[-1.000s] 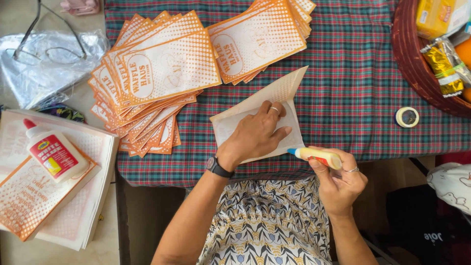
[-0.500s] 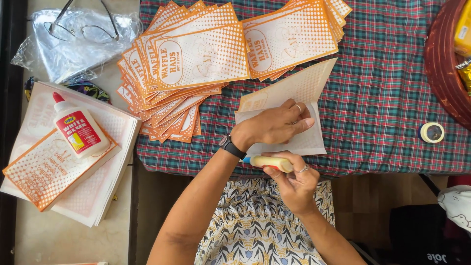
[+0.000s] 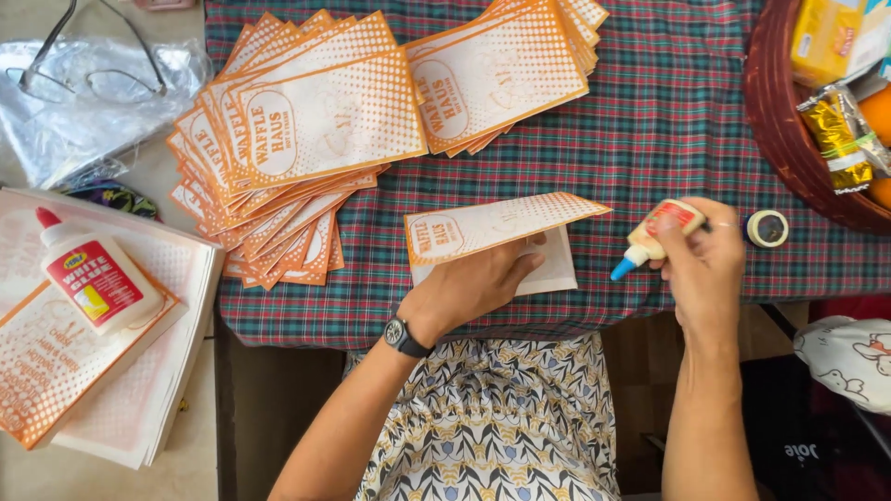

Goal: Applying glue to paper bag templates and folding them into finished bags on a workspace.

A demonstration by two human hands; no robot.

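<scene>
From the head camera, the paper bag (image 3: 492,237) lies on the checked cloth (image 3: 650,130). The left hand (image 3: 473,288) lies flat on the bag, fingers tucked under its folded flap, pressing it down. Just right of the bag, the right hand (image 3: 705,264) pinches a small glue bottle (image 3: 650,237), blue tip pointing at the bag. Left of the bag sit orange bag piles (image 3: 306,139).
</scene>
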